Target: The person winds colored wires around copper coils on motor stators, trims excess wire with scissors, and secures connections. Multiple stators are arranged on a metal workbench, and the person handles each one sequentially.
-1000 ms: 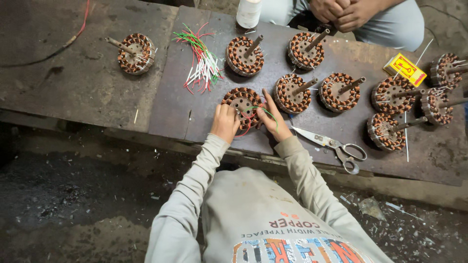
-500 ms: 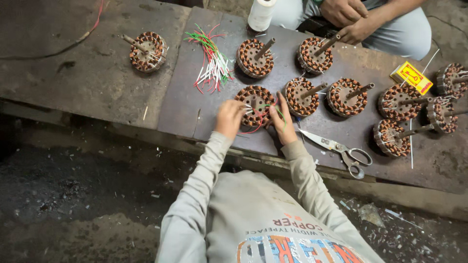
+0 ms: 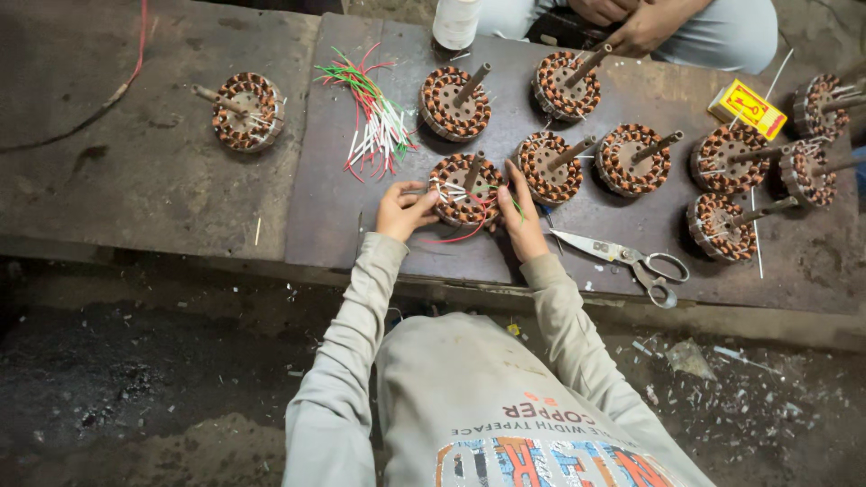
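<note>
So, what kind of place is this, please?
Probably a small motor-winding workshop. Round copper-wound coil cores with metal shafts sit in rows on a worn dark workbench, beside a bundle of red, green and white wire sleeves and steel scissors.

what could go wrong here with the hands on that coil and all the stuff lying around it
The left hand and right hand flank the copper-wound coil, whose thin loose leads could snag or bend. The open scissors lie just beside the right hand, so a sideways reach might meet the blades. The neighbouring coil stands close; its tilted shaft could get knocked.
</note>
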